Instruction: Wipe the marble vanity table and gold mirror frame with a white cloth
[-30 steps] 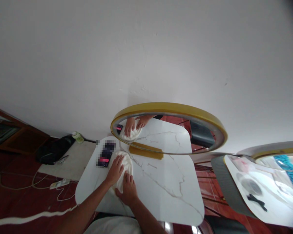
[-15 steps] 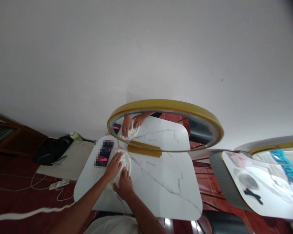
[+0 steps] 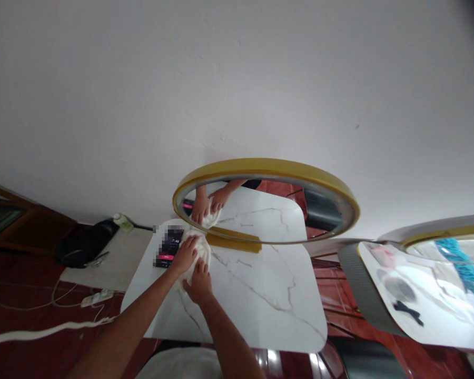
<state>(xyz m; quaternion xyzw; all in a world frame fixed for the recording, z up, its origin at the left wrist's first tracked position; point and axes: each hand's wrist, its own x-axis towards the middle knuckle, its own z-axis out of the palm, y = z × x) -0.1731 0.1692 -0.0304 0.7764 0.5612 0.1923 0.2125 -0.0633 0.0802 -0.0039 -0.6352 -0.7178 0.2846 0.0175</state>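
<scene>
A bunched white cloth [image 3: 202,246] lies on the white marble-patterned table [image 3: 256,300], left of its middle. My left hand [image 3: 186,253] presses on the cloth's left side, its fingers curved over the fabric. Lower and to the right, my right hand [image 3: 199,283] grips the near right part, with the thumb toward the left. Both palms hide much of the cloth. Close beside my left hand lies a phone [image 3: 166,251] with its dark screen lit and partly blurred.
A gold-rimmed mirror [image 3: 268,164] stands behind the hands on a gold base [image 3: 237,241], against the wall. Another table [image 3: 438,331] at the right bears a black strip-like item [image 3: 408,312]. A black bag [image 3: 87,243] and a power strip [image 3: 97,298] lie at the left.
The cloth looks more bunched and has shifted slightly away from me, and both hands have moved a little with it. The camera view has shifted slightly.
</scene>
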